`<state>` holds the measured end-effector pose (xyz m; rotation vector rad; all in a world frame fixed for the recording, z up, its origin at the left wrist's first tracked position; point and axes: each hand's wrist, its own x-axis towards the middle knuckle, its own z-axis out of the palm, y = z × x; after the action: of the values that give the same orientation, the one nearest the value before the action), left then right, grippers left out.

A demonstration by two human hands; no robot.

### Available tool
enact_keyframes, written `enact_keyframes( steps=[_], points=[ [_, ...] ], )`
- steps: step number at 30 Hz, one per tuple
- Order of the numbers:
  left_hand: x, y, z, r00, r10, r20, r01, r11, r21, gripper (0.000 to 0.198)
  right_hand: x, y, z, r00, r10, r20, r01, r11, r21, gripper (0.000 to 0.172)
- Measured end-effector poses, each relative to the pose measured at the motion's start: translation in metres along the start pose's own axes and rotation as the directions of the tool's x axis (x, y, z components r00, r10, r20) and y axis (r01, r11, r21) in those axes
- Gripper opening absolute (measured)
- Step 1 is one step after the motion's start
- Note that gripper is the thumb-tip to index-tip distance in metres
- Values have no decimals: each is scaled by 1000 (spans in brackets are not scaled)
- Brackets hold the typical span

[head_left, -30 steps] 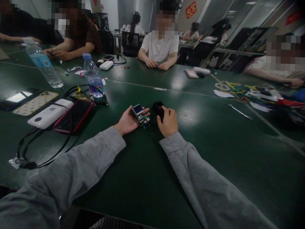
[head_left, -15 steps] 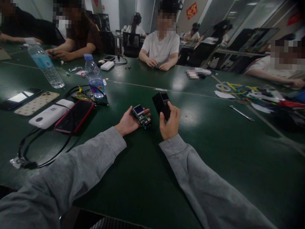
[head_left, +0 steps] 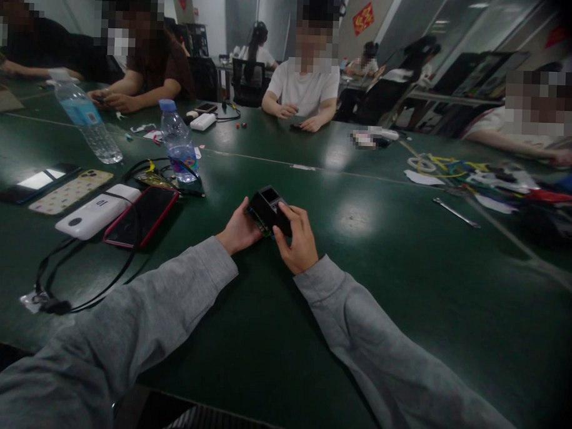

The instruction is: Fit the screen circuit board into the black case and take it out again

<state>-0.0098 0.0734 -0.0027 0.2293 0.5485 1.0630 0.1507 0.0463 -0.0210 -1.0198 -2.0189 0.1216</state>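
Observation:
Above the green table, my left hand (head_left: pixel 241 228) cradles a small circuit board (head_left: pixel 265 230) with a screen. Most of the board is now covered, and only its green lower edge with some parts shows. Over it lies a black plastic case (head_left: pixel 269 207) with a window cut in it, gripped by my right hand (head_left: pixel 298 237) between thumb and fingers. Case and board overlap closely; whether the case is seated on the board I cannot tell.
To my left lie a red-edged phone (head_left: pixel 142 217), a white power bank (head_left: pixel 96 211), a patterned phone case (head_left: pixel 71 191) and black cables. Two water bottles (head_left: pixel 179 145) stand beyond. A wrench (head_left: pixel 456 213) and tangled wires (head_left: pixel 475 174) are on the right. Several people sit around.
My right hand has moved left and brought the black case over the circuit board, hiding its screen. The left hand has stayed nearly in place.

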Motion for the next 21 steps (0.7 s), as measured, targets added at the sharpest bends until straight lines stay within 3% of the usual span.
enact_keyframes(
  steps=[8,13,16,21],
  points=[
    [5,1,-7,997,13,77,-15,999,29,77,-1,5,9,970,6,242,-21,998,60,60],
    [1,-1,-3,997,36,63,-46,987,157,56,2,8,8,980,14,198,-63,967,245,55],
    [-1,-3,-1,995,68,72,-80,982,172,50,5,15,9,974,136,182,-205,872,444,54],
    [-5,-5,-1,984,25,176,-64,974,219,50,10,27,10,891,303,338,-454,633,627,64]
  ],
)
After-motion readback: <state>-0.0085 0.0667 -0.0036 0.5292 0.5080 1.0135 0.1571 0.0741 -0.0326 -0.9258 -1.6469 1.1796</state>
